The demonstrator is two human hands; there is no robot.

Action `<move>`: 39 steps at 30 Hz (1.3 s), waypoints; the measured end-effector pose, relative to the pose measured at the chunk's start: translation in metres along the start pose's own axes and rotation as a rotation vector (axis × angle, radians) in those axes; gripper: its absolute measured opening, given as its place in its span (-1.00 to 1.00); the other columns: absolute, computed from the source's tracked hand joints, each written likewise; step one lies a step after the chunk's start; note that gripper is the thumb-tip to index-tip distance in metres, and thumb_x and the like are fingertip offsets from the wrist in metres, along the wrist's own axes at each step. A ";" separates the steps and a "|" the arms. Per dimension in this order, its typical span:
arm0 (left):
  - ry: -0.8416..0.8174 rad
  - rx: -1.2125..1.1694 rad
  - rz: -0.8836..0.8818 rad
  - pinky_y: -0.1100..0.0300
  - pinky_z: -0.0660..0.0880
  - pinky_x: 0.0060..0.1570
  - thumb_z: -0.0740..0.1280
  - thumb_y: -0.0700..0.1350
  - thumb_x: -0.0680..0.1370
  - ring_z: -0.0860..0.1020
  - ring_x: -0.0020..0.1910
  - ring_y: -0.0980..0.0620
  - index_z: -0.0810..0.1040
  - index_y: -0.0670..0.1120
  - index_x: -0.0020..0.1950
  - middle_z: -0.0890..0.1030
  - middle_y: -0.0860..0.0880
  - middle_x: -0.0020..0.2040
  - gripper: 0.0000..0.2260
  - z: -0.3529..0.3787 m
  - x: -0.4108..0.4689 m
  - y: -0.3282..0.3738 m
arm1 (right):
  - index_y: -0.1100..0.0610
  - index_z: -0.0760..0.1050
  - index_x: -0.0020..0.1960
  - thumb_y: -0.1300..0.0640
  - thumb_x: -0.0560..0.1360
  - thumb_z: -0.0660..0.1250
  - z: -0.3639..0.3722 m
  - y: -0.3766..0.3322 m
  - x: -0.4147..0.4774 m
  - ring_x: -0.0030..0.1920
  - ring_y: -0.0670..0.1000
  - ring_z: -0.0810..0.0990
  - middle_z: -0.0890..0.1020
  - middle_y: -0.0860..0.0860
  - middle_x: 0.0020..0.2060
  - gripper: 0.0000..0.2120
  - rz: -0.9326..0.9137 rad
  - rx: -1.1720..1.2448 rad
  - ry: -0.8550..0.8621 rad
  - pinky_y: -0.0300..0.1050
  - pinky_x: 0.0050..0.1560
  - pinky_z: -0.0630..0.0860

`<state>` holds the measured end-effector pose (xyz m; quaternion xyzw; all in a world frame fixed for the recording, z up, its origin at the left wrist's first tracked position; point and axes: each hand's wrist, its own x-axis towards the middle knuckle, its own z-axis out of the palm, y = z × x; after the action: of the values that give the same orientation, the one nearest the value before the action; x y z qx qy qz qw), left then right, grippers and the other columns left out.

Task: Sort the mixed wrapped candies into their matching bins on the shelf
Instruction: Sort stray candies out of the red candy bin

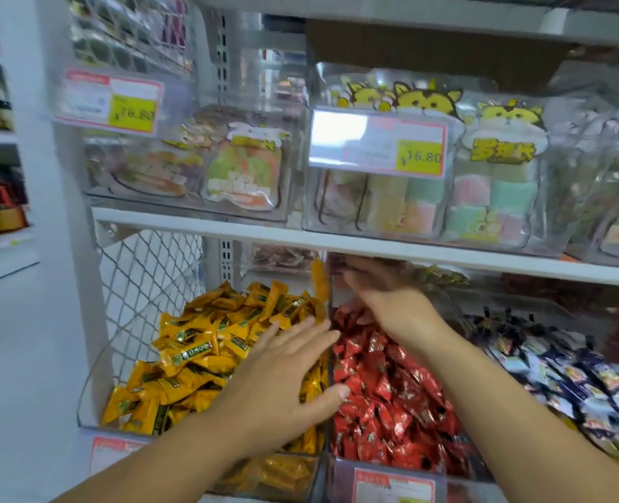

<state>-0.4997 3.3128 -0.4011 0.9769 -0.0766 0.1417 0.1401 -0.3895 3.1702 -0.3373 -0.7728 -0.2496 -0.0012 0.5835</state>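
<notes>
Head view, only view. Lower shelf tier holds three clear bins side by side: yellow-wrapped candies (199, 343) in the left bin (86, 393), red-wrapped candies (391, 386) in the middle bin (340, 470), dark blue wrapped candies (554, 364) on the right. Left hand (279, 372) is palm down over the near right part of the yellow pile, fingers straight and spread, holding nothing, thumb reaching across the divider toward the red. Right hand (387, 295) reaches to the far end of the red bin, under the edge of the upper shelf (228, 230). Its fingers are motion-blurred, so I cannot tell whether they are pinching or loose. One stray yellow candy (318, 281) stands upright just left of those fingertips, at the divider line; held or airborne, cannot say. Judgement: a stray yellow piece is being moved out of the red bin into the yellow one. The next move calls for getting it fully over the divider to the left, then scanning the red pile for other mismatches. Above are bagged marshmallows (496, 183) and a price tag (377, 141).
</notes>
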 end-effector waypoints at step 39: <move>0.038 -0.095 0.101 0.32 -0.27 0.43 -0.03 0.36 0.46 -0.12 0.46 0.44 0.24 0.28 0.44 -0.01 0.35 0.53 -0.45 0.002 0.007 -0.002 | -0.10 -0.52 0.46 -0.15 0.39 0.46 -0.038 0.062 -0.053 0.43 0.28 0.29 -0.02 0.25 0.54 0.18 0.604 -1.286 -0.890 0.08 0.36 0.36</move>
<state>-0.4921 3.3135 -0.4018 0.9612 -0.1300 0.1635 0.1802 -0.4014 3.1032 -0.3965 -0.9169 -0.1895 0.3181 -0.1489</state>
